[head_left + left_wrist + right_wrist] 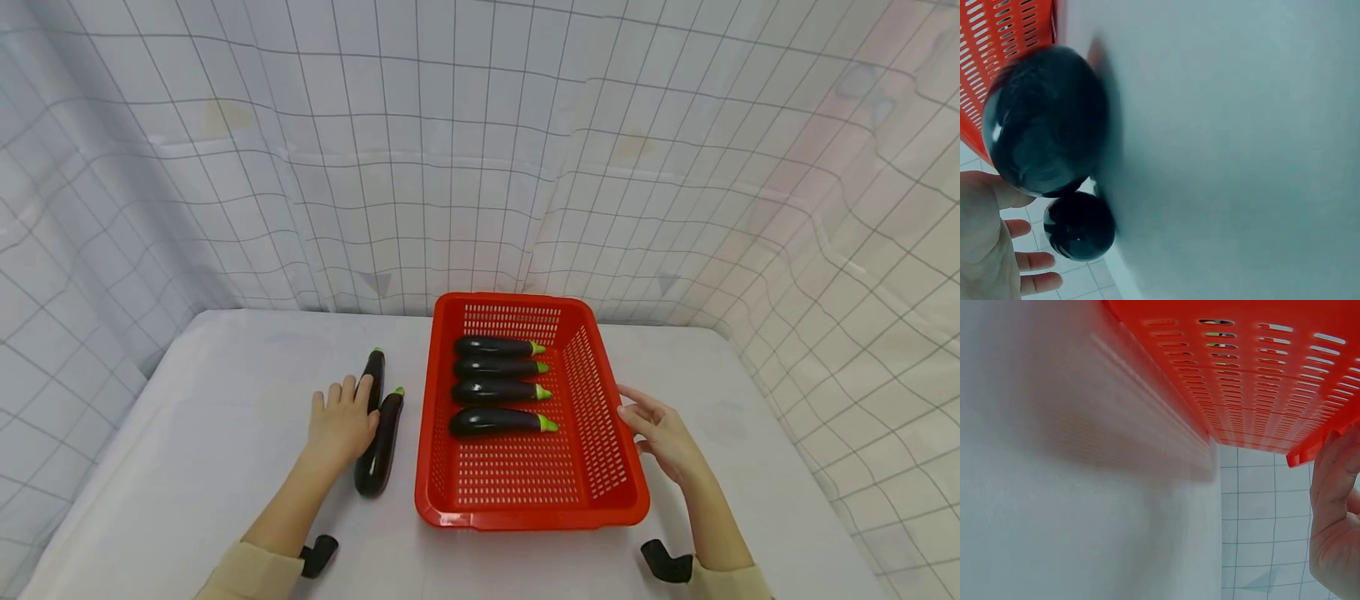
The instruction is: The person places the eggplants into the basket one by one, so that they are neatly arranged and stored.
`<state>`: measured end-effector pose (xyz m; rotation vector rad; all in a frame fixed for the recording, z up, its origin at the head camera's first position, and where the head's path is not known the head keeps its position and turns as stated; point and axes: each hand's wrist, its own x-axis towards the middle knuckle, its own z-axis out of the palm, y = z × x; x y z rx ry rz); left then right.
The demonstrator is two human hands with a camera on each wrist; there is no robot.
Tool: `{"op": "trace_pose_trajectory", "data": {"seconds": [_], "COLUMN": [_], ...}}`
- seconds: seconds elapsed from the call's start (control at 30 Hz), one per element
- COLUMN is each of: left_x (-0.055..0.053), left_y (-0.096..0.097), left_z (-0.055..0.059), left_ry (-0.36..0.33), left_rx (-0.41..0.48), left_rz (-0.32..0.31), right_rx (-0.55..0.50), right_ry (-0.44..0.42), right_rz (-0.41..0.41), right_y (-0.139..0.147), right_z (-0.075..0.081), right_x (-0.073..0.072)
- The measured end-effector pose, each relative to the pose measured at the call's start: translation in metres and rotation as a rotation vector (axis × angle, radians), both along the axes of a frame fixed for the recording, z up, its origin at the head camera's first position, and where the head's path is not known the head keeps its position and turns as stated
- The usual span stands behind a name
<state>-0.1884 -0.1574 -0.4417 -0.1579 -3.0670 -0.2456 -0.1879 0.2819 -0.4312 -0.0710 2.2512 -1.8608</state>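
Two dark eggplants lie side by side on the white table, left of a red plastic basket (532, 521). My left hand (341, 421) reaches over the farther eggplant (374, 367), its fingers spread and its thumb beside the nearer eggplant (381, 454). In the left wrist view the fingers (1035, 261) look straight, close to the blunt ends of both eggplants. Inside the basket several eggplants (491, 391) lie crosswise in a row, green stems pointing right. My right hand (663, 429) touches the basket's right rim from outside with loosely extended fingers (1329, 465).
White cloth covers the table (202, 417). A white gridded curtain (487, 167) hangs behind it and along both sides. Black wrist mounts (666, 562) show beside both sleeves. The basket's perforated side wall (1241, 375) stands close to my right hand.
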Motion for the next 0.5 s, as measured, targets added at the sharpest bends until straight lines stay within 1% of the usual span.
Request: {"op": "trace_pose_trajectory", "data": {"seconds": [0.33, 0.5], "left_x": [0.0026, 0.0015], "left_y": [-0.0058, -0.0101], "left_z": [-0.0048, -0.0093], "left_ry": [-0.057, -0.068], "left_rx": [-0.002, -0.004], "left_rz": [0.025, 0.034], "right_rx": [-0.01, -0.006], "right_ry": [-0.006, -0.001], "right_rz": [-0.008, -0.007], "right_y": [-0.0007, -0.0006], "right_z": [0.0008, 0.0011], "right_x": [0.0005, 0.0008]}}
